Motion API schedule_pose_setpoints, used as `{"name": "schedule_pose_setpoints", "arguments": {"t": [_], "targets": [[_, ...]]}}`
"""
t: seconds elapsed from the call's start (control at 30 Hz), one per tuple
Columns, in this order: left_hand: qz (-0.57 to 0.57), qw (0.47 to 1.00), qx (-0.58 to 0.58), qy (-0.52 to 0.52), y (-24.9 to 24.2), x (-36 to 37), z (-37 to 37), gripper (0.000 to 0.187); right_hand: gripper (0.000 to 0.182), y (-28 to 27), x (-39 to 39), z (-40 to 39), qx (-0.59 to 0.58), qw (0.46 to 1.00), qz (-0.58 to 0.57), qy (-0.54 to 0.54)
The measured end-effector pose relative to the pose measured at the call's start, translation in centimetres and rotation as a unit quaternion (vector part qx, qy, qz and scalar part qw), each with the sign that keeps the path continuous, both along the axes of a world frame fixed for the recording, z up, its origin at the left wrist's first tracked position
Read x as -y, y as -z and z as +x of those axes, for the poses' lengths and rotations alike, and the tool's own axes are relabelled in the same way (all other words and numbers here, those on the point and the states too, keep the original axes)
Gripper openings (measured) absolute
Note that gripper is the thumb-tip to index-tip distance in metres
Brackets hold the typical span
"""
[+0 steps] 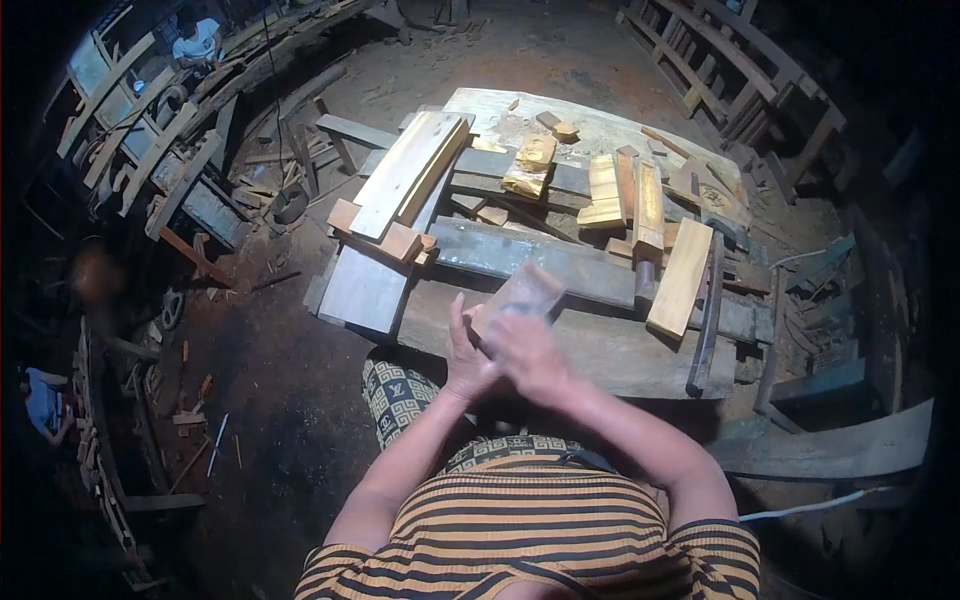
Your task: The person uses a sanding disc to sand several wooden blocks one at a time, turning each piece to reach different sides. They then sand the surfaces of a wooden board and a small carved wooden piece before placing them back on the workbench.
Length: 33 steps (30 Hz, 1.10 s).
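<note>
A short brown wooden block is tilted over the near edge of the workbench. My left hand grips its near left side, with one finger or thumb pointing up beside it. My right hand lies over the top face of the block and is smeared by motion. A pale bluish patch shows at its fingertips; I cannot make out whether it is a thing held there. Just beyond the block is a grey metal-like bar across the bench.
Pale planks are stacked on the left of the bench. A yellow block and upright-lying pieces sit farther back and right, near a dark curved bar. Two people, one in a white shirt, are at the far left. Timber racks line both sides.
</note>
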<state>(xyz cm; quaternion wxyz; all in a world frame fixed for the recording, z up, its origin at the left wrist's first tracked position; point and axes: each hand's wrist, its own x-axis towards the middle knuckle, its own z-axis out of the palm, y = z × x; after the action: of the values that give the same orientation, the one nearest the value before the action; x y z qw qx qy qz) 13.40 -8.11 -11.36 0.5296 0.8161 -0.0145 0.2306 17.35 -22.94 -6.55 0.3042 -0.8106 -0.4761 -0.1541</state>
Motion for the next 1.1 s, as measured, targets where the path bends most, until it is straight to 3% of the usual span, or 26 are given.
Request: {"name": "schedule_pose_setpoints", "arguments": {"t": [0.03,0.1,0.13,0.2,0.3,0.43,0.53,0.57,0.6,0.67,0.7,0.73,0.8,0.83,0.87,0.93,0.97,1.0,1.07,1.1], "targets": [[0.006,1.0,0.018,0.003,0.7,-0.4,0.1,0.124,0.029,-0.4,0.0,0.0,-0.001,1.0,-0.002,-0.002],[0.034,0.995,0.089,-0.017,1.5,-0.4,0.7,0.119,0.036,-1.0,-0.4,0.9,-0.129,0.988,-0.045,-0.074],[-0.006,0.999,0.048,0.01,0.7,-0.2,0.1,0.119,0.036,-0.9,-0.6,2.5,-0.144,0.985,-0.09,-0.013],[0.024,0.999,0.034,-0.025,-0.3,0.3,-0.1,0.12,0.035,1.1,-0.7,6.0,-0.043,0.992,-0.023,0.117],[0.038,0.998,0.038,-0.028,-0.1,0.2,-0.1,0.121,0.037,2.2,-1.3,5.7,-0.075,0.988,-0.053,0.125],[0.016,0.999,0.05,0.01,1.1,-0.3,-0.2,0.122,0.037,-0.7,-1.4,0.0,-0.114,0.991,-0.059,-0.037],[0.02,0.999,0.04,-0.024,0.4,0.1,0.0,0.119,0.041,2.5,-0.4,4.3,-0.03,0.999,-0.041,0.001],[0.015,0.999,0.028,-0.034,-0.2,0.5,-0.2,0.116,0.039,1.7,0.2,5.7,-0.033,0.993,-0.082,0.079],[0.017,0.999,0.029,-0.029,-0.4,0.6,-0.1,0.116,0.034,2.3,0.5,7.2,-0.031,0.991,-0.04,0.127],[0.031,0.999,0.019,-0.03,-0.8,0.4,-0.2,0.115,0.031,2.1,1.4,9.7,-0.244,0.962,0.052,0.109],[-0.028,0.998,0.037,-0.041,-1.9,0.9,-0.4,0.094,0.03,1.4,1.8,9.2,-0.272,0.945,0.125,0.128],[-0.027,0.998,0.035,-0.043,-1.8,0.4,-0.2,0.094,0.029,0.0,2.3,8.3,-0.299,0.922,0.196,0.146],[-0.082,0.996,-0.012,-0.031,-1.3,-0.7,0.6,0.067,0.03,-0.9,2.5,6.7,-0.261,0.93,0.218,0.141],[-0.184,0.982,-0.013,-0.041,-1.2,-0.5,1.1,0.046,0.032,-1.0,2.1,5.8,-0.178,0.962,0.159,0.131],[-0.265,0.962,-0.064,-0.031,-1.2,-0.7,1.1,0.046,0.034,-1.0,1.7,5.3,-0.093,0.983,0.101,0.122],[-0.369,0.919,-0.141,0.007,-2.4,-1.5,1.3,0.048,0.037,-0.9,1.0,5.9,-0.058,0.989,0.056,0.128],[-0.357,0.92,-0.157,0.041,-2.8,-1.8,1.0,0.053,0.038,-1.1,0.4,6.4,-0.062,0.988,0.055,0.128],[-0.332,0.94,-0.041,0.063,-3.0,-0.5,0.7,0.055,0.038,-1.3,-0.2,6.8,-0.067,0.988,0.054,0.126],[-0.161,0.986,-0.029,0.014,-1.1,-1.5,1.3,0.057,0.038,-1.1,-1.2,7.2,-0.057,0.99,0.04,0.126],[-0.159,0.987,-0.027,0.011,-0.7,-1.8,1.6,0.057,0.037,-1.2,-1.5,7.2,-0.039,0.989,0.033,0.136]]}}
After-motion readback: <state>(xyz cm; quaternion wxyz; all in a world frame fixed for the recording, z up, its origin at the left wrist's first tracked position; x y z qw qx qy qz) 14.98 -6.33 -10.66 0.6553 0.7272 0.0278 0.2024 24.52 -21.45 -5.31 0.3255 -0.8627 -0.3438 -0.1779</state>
